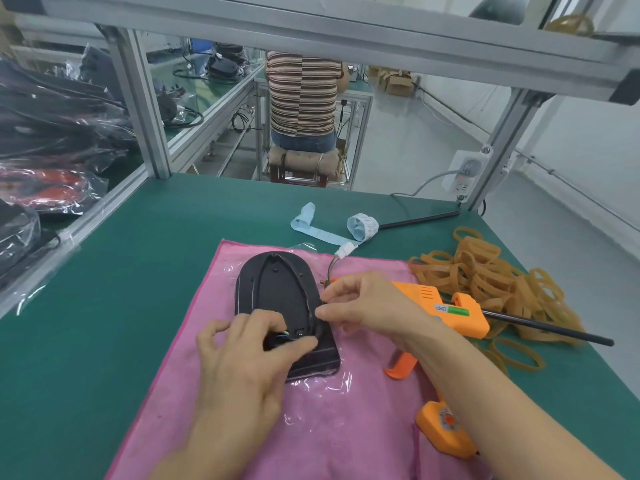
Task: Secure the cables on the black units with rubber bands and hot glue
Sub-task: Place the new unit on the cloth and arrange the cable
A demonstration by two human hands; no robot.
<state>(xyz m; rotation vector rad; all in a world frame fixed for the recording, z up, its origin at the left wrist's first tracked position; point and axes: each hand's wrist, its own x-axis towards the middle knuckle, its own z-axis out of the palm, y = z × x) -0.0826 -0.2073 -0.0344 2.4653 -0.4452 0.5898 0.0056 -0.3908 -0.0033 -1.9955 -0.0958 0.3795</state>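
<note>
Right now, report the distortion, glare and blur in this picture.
Head view: wide-angle bending bows the aluminium frame along the top; soft glare glints on the clear plastic film over the pink cloth; light is even, with only faint shadows; the black unit and both hands look sharp.

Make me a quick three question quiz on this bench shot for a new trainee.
1. True or false: the glue gun is in a hand.
2. The black unit lies on: A) bare green mat B) pink cloth C) cardboard box
3. What is piled right of the glue gun?

Key: 1 false, it lies behind the right hand; the left hand pinches the wires. 2 B. 3 rubber bands.
</note>
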